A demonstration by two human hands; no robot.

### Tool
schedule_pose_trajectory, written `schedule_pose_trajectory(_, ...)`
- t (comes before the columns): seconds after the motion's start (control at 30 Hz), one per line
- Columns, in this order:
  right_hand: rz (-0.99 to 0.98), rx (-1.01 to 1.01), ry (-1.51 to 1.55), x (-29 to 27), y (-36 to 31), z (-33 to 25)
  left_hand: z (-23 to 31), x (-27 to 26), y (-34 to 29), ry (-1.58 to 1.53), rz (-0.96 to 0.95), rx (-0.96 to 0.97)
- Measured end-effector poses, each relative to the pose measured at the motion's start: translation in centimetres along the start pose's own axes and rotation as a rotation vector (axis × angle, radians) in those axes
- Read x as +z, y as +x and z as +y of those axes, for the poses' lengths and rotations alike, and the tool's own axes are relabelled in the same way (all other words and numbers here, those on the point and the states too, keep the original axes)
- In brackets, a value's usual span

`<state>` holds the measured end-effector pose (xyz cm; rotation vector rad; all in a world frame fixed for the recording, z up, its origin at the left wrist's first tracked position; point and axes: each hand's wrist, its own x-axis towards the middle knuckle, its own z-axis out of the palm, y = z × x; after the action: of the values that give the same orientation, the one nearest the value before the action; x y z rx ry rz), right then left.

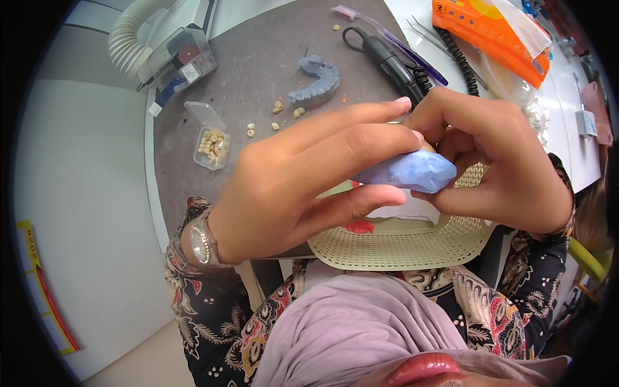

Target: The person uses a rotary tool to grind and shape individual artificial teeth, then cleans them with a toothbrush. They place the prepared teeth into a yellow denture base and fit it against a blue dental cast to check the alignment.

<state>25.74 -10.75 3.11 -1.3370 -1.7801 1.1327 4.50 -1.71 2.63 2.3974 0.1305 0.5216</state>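
Note:
A pale blue, faceted piece (422,173), like a plaster dental cast, is held between both hands above a cream perforated basket (400,257). My left hand (309,168) wraps it from the left, long fingers over the top and thumb below. Bent fingers and thumb of my right hand (490,155) pinch its right end. The hands hide its far side. Under the piece, white paper (409,214) and red scraps (360,227) lie in the basket. Farther off on the grey mat rests a grey-blue arch-shaped dental model (317,82) with a tooth row.
Left of the hands stands an open clear box (213,147) of artificial teeth; several loose teeth (277,107) lie nearby. A black handpiece (390,64), purple toothbrush (406,48) and orange packet (493,39) sit at the back right. A ribbed hose (129,48) occupies the far left.

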Motion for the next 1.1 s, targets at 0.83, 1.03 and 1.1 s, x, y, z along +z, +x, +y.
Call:
schedule_pose_trajectory(0.83,0.117,0.054,0.41,-0.2,1.2,0.0,1.4,-0.2,-0.8,0.322,-0.137,0.341)
schedule_pose_trajectory(1.03,0.127,0.016,0.409,0.0,1.4,0.0,2.0,0.8,-1.3,0.445,-0.367,0.125)
schedule_pose_trajectory(1.1,0.131,0.002,0.422,0.2,1.5,0.1,2.1,0.8,-1.1,0.4,-0.358,0.045)
